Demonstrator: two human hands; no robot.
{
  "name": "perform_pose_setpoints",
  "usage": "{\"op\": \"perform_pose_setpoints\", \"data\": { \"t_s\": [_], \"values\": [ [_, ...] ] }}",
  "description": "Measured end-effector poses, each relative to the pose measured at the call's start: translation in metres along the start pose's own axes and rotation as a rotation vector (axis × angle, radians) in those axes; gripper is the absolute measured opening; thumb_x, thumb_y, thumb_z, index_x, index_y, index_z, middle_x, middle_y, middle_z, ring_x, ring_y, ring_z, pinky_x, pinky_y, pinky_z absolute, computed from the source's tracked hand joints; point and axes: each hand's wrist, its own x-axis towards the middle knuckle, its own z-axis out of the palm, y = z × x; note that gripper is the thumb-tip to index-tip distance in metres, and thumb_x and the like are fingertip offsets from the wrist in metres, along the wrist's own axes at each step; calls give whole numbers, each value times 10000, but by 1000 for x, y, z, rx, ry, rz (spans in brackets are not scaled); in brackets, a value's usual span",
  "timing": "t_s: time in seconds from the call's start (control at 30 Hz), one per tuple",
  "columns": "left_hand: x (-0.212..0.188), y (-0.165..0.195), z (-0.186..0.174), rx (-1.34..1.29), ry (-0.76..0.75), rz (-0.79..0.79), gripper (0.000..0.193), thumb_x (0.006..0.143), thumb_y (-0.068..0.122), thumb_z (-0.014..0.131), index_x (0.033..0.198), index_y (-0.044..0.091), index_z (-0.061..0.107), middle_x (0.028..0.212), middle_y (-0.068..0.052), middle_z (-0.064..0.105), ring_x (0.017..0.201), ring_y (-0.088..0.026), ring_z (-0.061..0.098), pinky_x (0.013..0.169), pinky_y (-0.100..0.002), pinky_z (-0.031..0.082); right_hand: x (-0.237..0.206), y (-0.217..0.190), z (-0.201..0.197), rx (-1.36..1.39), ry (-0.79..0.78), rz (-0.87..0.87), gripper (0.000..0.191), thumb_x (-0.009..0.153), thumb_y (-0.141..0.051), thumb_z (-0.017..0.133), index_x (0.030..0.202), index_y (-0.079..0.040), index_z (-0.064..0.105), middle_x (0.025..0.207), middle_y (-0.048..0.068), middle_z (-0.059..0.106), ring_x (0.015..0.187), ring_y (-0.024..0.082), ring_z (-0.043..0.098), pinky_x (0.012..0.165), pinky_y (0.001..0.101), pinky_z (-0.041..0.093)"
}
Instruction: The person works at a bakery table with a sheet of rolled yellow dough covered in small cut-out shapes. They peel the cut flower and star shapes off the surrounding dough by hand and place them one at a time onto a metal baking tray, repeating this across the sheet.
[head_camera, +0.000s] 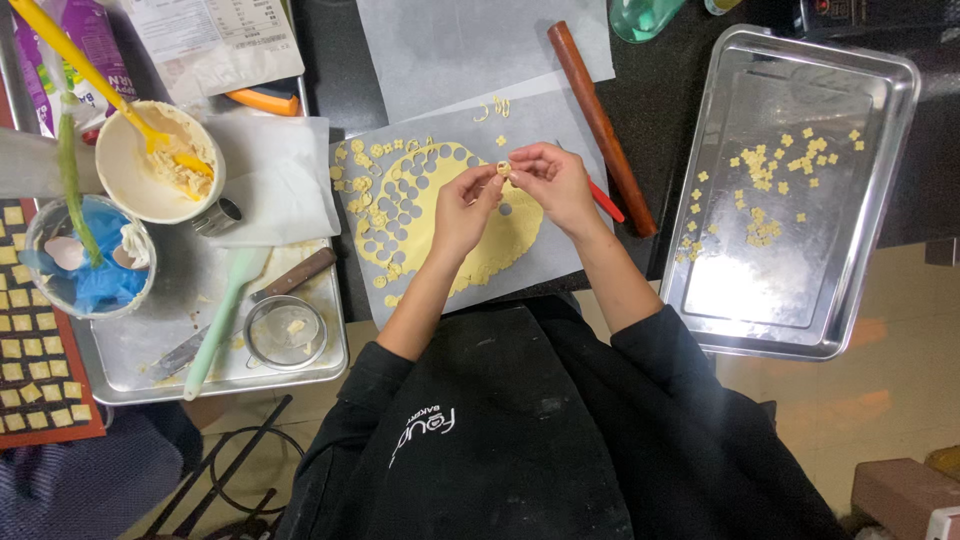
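Head view: left hand and right hand meet above the dough sheet, fingertips pinched together on a small cutout, perhaps a tiny cutter, too small to tell; rolling pin lies just right; tray holds scattered pieces.

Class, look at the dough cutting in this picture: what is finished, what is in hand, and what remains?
Done: the yellow dough sheet is full of round holes, and many small cut pieces lie in the metal tray. In hand: the left hand and right hand pinch one small piece between them. Left: loose pieces beside the sheet, and its unpunched lower edge.
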Motion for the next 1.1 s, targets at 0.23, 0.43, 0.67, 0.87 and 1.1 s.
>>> {"op": "perform_pose_setpoints", "data": {
  "t_s": [0.23, 0.43, 0.67, 0.87, 1.1],
  "values": [
    [-3, 8, 11, -133, -64, -58, 181, 994, 169, 677, 1066, 5, 702, 937, -24, 710, 804, -93, 649, 733, -252, 551, -24, -11, -3, 15, 54, -39, 185, 955, -15, 702, 1135, 24, 683, 985, 46, 706, 901, 78, 660, 822, 232, 546],
    [-7, 12, 17, -142, -143, -95, 190, 991, 196, 668, 1061, 22, 697, 950, -27, 713, 848, -107, 675, 772, -273, 577, -32, -6, -13, 89, 6, -32, 116, 981, -58, 692, 1076, 10, 696, 1000, 51, 708, 914, 86, 657, 826, 240, 543],
    [-10, 18, 15, -329, -216, -232, 202, 1022, 216, 643, 1075, 25, 683, 990, -34, 696, 900, -102, 663, 807, -291, 570, -39, 1, -22, 356, -43, 95, 128, 995, -129, 690, 1074, -29, 681, 971, 41, 693, 882, 105, 645, 826, 277, 542],
    [-7, 12, 18, -106, -112, -68, 166, 956, 138, 710, 1075, 27, 678, 989, -27, 707, 830, -101, 656, 755, -280, 574, -40, 5, -19, 437, -49, 160, 112, 990, -138, 696, 1044, -42, 676, 955, 42, 692, 871, 114, 644, 827, 290, 539],
    [-6, 12, 11, -47, -150, 6, 139, 942, 137, 698, 1006, 16, 725, 972, -23, 720, 838, -89, 668, 731, -267, 558, -37, 1, -15, 301, 23, 164, 107, 986, -140, 691, 1013, -37, 691, 908, 30, 691, 819, 104, 632, 774, 274, 539]
  ]
}}
